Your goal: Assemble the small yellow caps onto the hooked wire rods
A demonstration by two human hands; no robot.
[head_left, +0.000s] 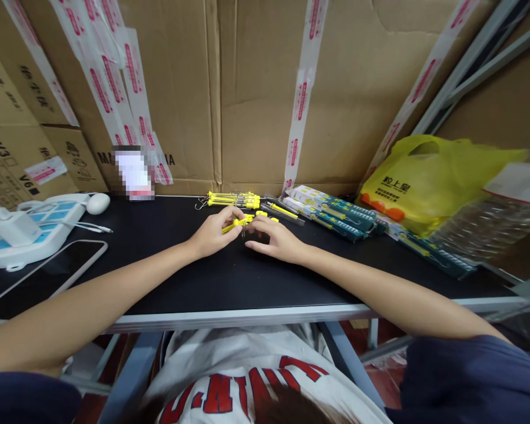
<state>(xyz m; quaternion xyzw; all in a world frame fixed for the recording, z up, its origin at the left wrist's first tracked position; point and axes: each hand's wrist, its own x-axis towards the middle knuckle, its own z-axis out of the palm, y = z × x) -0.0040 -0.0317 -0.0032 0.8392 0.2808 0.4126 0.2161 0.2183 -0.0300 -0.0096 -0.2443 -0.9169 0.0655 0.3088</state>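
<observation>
Backdrop: tall brown corrugated cardboard boxes (256, 88), matt, strapped with white tape printed in red.
Work surface: flat black table top (229, 277) with a pale metal front edge, smooth and dull.
Yellow bag: thin, crinkled yellow plastic carrier bag (428, 176) at the right rear, slumped open, well apart from the hands.
Power strip: white and blue plastic power strip (30, 232) at the far left, a white charger plugged in.
Packaged stock: row of flat green-and-white printed packs (335, 215), lying just right of the hands.
Loose stock: bundle of slim yellow plastic tools with metal hooks (232, 200), lying just behind the hands.
Left hand (212, 232): fingers closed around one slim yellow tool (236, 223), held just above the table.
Right hand (277, 238): fingertips pinching the same tool's other end, palm down.
Step in hand: seemingly assembling or adjusting one tool between both hands, mid-table.
Next move calls for: probably a fine, steady pinch; the parts look small, rigid and slippery.
</observation>
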